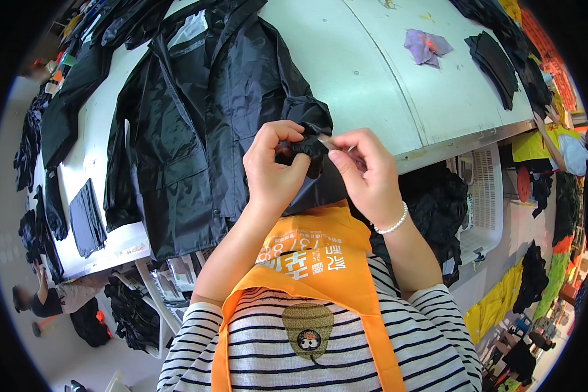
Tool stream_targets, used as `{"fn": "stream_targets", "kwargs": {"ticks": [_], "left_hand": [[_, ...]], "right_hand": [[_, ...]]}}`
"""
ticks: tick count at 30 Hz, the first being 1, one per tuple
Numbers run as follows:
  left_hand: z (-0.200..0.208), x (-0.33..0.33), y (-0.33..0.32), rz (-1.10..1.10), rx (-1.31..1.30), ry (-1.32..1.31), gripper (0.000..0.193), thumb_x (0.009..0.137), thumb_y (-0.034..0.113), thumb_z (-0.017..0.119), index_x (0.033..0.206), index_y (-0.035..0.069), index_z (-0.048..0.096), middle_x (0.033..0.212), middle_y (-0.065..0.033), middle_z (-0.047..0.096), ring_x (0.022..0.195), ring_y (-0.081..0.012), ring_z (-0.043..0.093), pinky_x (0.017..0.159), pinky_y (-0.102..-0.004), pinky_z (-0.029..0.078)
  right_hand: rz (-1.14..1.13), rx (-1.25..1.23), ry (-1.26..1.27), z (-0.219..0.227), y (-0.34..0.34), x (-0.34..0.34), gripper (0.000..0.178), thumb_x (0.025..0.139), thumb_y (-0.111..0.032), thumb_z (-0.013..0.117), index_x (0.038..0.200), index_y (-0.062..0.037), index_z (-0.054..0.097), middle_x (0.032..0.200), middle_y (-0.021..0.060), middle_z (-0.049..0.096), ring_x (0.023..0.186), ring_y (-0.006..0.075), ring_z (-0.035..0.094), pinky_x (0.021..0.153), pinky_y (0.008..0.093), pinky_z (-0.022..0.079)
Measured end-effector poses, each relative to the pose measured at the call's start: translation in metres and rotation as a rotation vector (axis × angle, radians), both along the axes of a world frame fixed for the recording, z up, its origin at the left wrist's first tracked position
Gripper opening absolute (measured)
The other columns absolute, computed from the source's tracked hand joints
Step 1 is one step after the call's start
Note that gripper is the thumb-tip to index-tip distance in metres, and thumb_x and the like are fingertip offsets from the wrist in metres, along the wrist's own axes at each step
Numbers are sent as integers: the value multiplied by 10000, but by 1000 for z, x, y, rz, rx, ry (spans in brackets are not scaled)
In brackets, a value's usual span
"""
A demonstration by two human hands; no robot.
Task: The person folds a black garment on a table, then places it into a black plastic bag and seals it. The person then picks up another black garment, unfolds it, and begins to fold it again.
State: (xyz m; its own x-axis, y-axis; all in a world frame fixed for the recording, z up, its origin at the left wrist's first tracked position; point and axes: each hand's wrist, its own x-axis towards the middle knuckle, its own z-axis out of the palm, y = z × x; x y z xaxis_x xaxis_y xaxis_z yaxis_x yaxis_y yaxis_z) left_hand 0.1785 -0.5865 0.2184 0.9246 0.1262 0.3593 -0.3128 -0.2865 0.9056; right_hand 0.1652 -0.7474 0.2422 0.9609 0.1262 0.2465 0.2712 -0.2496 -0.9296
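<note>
A shiny black jacket (189, 124) lies spread on the pale table in front of me, its collar toward the far side. One sleeve reaches to the near edge, and its bunched cuff (313, 149) is in my left hand (271, 166), thumb and fingers closed around the fabric. Just right of the cuff, my right hand (372, 179) is closed in a pinch. A small pale tip shows between its fingers and meets the cuff; what it belongs to is hidden. A bead bracelet circles the right wrist.
On the white table (353, 78) lie a crumpled lilac cloth (426, 47), folded black fabric (493, 68) and, at left, dark folded strips (87, 219). A white plastic crate (487, 189) stands below the right edge beside black garments (431, 209). Other people are at both sides.
</note>
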Motion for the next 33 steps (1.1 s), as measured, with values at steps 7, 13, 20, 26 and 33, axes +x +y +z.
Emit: {"fn": "stream_targets", "kwargs": {"ticks": [7, 13, 20, 26, 33], "left_hand": [[-4, -6, 0, 5, 186, -233, 279, 625, -99, 629, 870, 25, 582, 951, -87, 611, 711, -186, 606, 623, -265, 511], [-10, -7, 3, -5, 345, -435, 272, 582, -125, 624, 816, 14, 633, 887, -114, 630, 741, -244, 633, 645, -286, 516], [-9, -7, 3, -8, 391, -479, 301, 573, -137, 597, 827, 20, 639, 873, -108, 628, 737, -252, 629, 642, -301, 518], [-10, -4, 5, 4, 394, -506, 336, 551, -152, 557, 831, 14, 637, 845, -105, 627, 716, -246, 622, 623, -301, 510], [-7, 1, 8, 46, 409, -601, 380, 513, -157, 550, 832, 27, 643, 822, -100, 622, 680, -236, 610, 582, -296, 499]], "right_hand": [[35, 256, 339, -6, -5, 11, 141, 870, -121, 668, 903, 14, 640, 750, -32, 596, 650, 2, 467, 560, 161, 382], [29, 286, 415, -11, 2, 22, 128, 863, -106, 673, 888, 19, 660, 741, -47, 590, 673, -5, 484, 583, 156, 388], [86, 279, 345, -12, 4, 27, 96, 875, -82, 648, 842, 5, 622, 733, -53, 565, 658, 2, 460, 590, 171, 392], [122, 369, 386, -5, 0, 27, 139, 917, -125, 603, 856, -3, 580, 747, -45, 540, 688, 6, 457, 611, 168, 387], [104, 176, 356, -7, -15, 4, 165, 953, -166, 555, 979, -12, 502, 784, 17, 541, 685, 65, 494, 624, 198, 419]]}}
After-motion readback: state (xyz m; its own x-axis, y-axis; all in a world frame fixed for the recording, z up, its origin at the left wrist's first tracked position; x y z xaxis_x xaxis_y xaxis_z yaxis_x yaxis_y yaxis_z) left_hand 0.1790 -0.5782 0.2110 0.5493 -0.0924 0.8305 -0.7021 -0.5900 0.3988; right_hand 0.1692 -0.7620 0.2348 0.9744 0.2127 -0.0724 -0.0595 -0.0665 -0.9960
